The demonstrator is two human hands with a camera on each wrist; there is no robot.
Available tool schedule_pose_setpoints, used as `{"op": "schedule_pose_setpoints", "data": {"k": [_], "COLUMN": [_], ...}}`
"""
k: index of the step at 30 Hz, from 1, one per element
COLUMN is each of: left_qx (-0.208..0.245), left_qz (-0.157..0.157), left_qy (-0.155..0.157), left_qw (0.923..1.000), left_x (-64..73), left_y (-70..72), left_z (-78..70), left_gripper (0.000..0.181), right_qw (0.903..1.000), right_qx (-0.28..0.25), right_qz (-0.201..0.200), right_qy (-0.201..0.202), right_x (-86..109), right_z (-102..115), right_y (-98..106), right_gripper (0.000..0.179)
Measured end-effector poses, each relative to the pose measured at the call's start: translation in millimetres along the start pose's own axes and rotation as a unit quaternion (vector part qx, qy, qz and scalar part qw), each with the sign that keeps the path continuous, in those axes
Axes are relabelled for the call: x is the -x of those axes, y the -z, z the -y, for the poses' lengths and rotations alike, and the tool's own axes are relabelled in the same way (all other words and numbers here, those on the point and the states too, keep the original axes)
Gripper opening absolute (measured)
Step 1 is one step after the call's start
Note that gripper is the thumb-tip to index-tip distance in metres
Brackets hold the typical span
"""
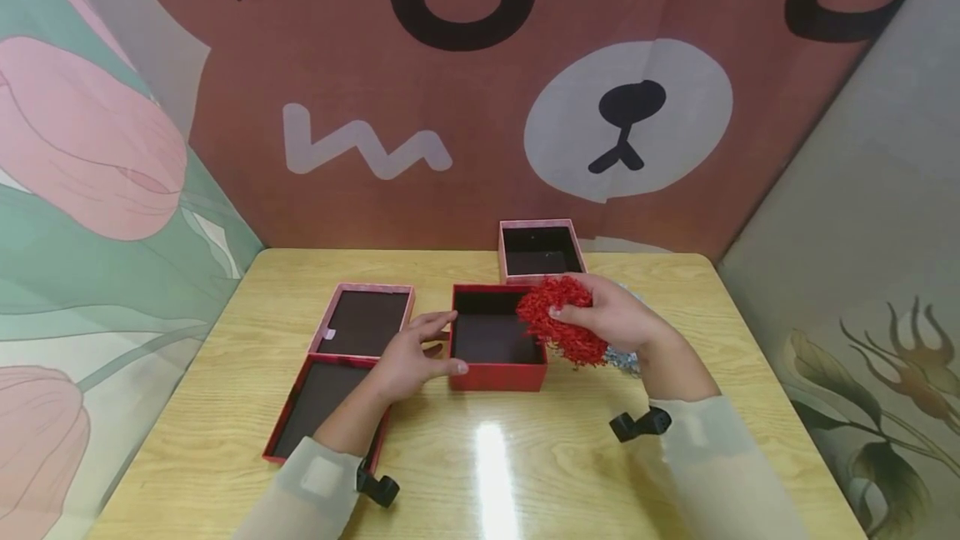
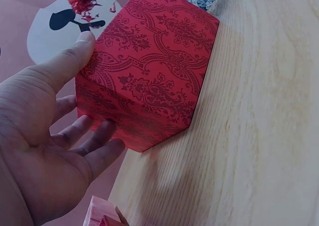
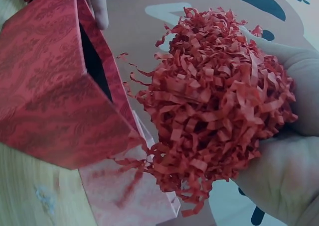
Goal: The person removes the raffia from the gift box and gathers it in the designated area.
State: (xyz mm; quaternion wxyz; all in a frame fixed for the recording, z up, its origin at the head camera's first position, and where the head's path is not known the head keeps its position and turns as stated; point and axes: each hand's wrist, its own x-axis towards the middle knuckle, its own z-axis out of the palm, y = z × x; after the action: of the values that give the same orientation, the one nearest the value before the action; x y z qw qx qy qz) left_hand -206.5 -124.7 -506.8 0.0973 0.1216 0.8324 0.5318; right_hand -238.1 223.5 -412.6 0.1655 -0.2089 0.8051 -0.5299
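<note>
A clump of red crinkled paper shred (image 1: 566,319) is gripped by my right hand (image 1: 618,315) at the right rim of the red box. In the right wrist view the shred (image 3: 219,101) bulges out between thumb and fingers, with loose strands hanging toward the box. The red patterned box (image 1: 497,377) stands upright on the table, its dark inside facing up. My left hand (image 1: 411,361) touches the box's left side, thumb by the front corner and fingers spread along the wall. In the left wrist view those fingers rest lightly against the patterned box (image 2: 149,61).
Behind the red box stands an open pink box (image 1: 542,279). To the left lie a pink lid (image 1: 367,322) and a red lid (image 1: 318,407), both hollow side up. Blue-grey paper shred (image 1: 624,361) lies on the wooden table (image 1: 570,473), partly hidden under my right hand.
</note>
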Motion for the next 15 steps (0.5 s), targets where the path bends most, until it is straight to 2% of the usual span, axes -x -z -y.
{"op": "schedule_pose_setpoints", "data": {"k": [4, 10, 15], "left_qx": [0.003, 0.002, 0.007], "left_qz": [-0.001, 0.002, 0.003], "left_qy": [0.005, 0.012, 0.012], "left_qw": [1.0, 0.9999, 0.9999], "left_x": [0.9, 1.0, 0.3], "left_y": [0.5, 0.5, 0.5], "left_z": [-1.0, -1.4, -1.3], "left_gripper": [0.089, 0.089, 0.089], "right_qw": [0.9999, 0.9992, 0.9985], "right_qx": [-0.014, -0.007, 0.001], "right_qz": [-0.004, -0.02, -0.034], "right_qy": [-0.003, -0.033, -0.042], "right_x": [5.0, 13.4, 22.6], "right_z": [-6, -20, -29], "right_y": [2, 3, 4], "right_gripper": [0.045, 0.045, 0.048]}}
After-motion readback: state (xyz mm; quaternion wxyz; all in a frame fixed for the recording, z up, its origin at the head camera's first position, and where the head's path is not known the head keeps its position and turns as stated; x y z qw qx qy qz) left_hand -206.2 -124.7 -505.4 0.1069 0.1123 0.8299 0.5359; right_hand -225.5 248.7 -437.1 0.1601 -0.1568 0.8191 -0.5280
